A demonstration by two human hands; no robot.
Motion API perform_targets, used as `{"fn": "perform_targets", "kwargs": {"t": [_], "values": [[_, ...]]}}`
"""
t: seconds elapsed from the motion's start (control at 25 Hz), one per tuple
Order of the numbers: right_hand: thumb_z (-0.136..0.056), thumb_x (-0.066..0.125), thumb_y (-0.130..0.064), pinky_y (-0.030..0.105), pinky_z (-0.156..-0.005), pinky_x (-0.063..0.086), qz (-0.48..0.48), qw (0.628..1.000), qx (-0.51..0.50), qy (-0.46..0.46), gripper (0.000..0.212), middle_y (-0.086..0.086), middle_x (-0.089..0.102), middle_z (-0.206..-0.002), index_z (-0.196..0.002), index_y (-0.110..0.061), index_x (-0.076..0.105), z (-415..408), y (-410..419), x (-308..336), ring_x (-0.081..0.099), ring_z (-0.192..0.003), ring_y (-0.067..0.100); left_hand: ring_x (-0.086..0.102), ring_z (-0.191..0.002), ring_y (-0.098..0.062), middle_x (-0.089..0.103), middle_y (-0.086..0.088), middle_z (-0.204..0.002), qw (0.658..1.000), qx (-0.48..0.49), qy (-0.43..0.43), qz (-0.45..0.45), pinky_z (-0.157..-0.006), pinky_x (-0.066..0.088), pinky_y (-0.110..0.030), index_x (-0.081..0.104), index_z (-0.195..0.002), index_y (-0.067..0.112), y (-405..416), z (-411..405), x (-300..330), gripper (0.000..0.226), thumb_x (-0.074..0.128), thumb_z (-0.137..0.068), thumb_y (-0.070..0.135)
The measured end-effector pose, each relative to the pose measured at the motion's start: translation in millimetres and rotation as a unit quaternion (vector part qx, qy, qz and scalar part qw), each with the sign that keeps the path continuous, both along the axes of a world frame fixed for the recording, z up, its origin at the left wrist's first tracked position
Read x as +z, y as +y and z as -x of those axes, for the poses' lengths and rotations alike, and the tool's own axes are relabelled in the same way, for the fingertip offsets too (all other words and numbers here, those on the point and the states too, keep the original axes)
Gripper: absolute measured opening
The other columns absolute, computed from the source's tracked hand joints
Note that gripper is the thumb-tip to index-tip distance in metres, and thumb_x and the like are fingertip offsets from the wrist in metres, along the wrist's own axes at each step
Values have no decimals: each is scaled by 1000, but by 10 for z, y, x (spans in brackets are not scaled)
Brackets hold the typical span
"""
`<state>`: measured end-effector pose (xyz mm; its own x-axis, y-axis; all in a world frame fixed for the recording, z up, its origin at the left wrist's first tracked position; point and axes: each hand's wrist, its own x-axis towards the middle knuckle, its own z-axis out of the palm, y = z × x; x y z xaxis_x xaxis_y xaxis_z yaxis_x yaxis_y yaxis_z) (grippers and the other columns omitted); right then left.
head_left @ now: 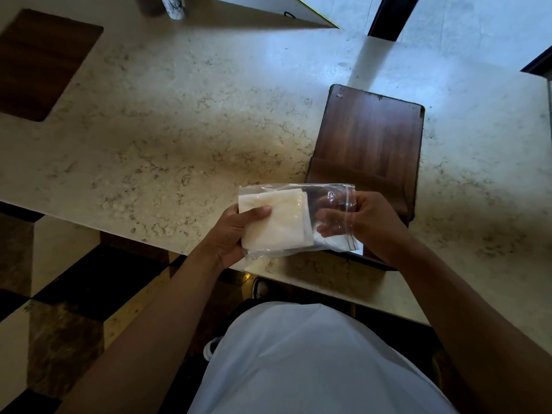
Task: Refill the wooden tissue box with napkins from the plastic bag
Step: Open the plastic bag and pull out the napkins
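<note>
A clear plastic bag [334,194] with a stack of white napkins [286,222] inside is held above the counter's near edge. My left hand [236,231] grips the bag's closed end, thumb pressed on the napkins. My right hand [367,222] holds the bag's open end, and its fingers show through the plastic. The dark wooden tissue box [370,141] lies on the counter just behind and under the bag; its near part is hidden by the bag and my right hand.
The marble counter [185,138] stretches left and far. A dark wooden board [38,64] lies at its far left. A marbled cup [174,7] stands at the back. Below the near edge is checkered floor [59,309].
</note>
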<state>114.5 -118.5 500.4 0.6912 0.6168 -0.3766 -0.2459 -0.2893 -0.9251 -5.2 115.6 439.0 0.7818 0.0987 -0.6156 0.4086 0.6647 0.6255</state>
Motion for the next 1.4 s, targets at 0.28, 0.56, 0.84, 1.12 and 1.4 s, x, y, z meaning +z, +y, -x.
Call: {"fn": "perform_targets", "kwargs": {"t": [0.28,0.56,0.84,1.12,1.4], "values": [[-63,80,-50,54,-87,59,64,995,75,35,48,17,77,-100,-96,-15,78,72,10,-8,74,-93,40,74,-99,-32,77,-16,-110,998,-49,-9,-26,-73,63,-46,70,-117,6,-114,-61,105,41,81,-79,13],[-78,82,-25,18,-55,56,18,999,21,44,8,-4,79,-75,-72,-28,79,152,46,-191,75,-66,9,74,-101,-34,75,-21,-114,996,-69,-4,-49,-73,63,-43,65,-124,-2,-240,-75,139,52,80,-77,14],[-67,84,-24,31,-63,63,19,995,-31,89,22,5,80,-92,-87,-13,81,-40,-125,-241,78,-82,25,75,-90,-32,77,-19,-103,997,-23,12,-71,-73,64,-43,75,-98,3,-38,-61,41,26,81,-75,11],[-70,80,-23,25,-64,61,36,995,-51,81,30,-5,80,-95,-99,-18,74,-204,-326,-280,78,-88,17,77,-77,-26,78,-16,-96,992,-16,27,-123,-65,62,-34,77,-91,8,268,126,-36,21,82,-72,15],[-81,79,-16,24,-62,60,41,991,-98,76,22,2,80,-101,-103,-14,74,-274,-390,-359,78,-86,19,78,-75,-25,80,-12,-89,985,68,72,-144,-62,62,-33,75,-92,8,607,193,-76,9,76,-83,6]]}}
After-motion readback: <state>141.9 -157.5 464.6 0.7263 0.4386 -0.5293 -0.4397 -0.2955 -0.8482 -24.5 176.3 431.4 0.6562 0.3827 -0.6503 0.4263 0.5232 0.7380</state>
